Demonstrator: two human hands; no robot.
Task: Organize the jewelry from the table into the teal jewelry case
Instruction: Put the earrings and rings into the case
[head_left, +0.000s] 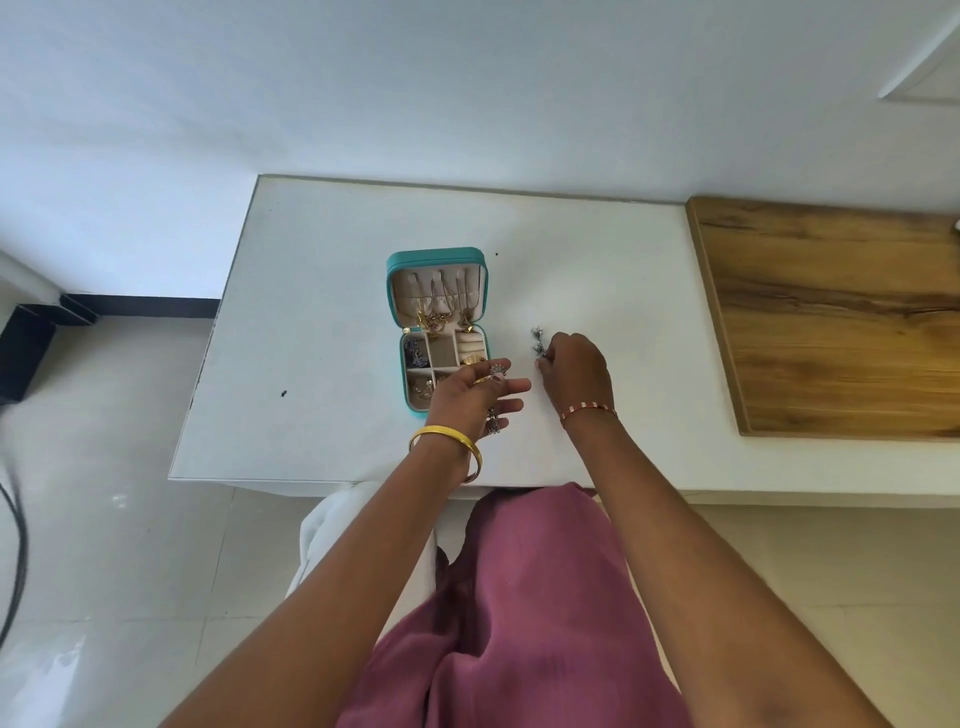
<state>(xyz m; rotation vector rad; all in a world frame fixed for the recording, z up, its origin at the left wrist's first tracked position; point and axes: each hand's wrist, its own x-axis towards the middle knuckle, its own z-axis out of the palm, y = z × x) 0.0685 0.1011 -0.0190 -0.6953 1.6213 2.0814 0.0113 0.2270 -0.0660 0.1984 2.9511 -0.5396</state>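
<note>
Right hand, knuckles up, pinches a silver earring on the table; left hand loosely holds another.

A room in a home, by the look of it: a plain white table against a pale painted wall, a tiled floor, and a wooden board lying alongside.

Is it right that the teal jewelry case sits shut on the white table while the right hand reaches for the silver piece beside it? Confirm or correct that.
Not quite: the teal jewelry case is open, not shut. The head view shows its lid raised with chains hanging inside and its compartments exposed. The rest holds: it sits on the white table, and the right hand reaches for the silver piece beside it.
</note>
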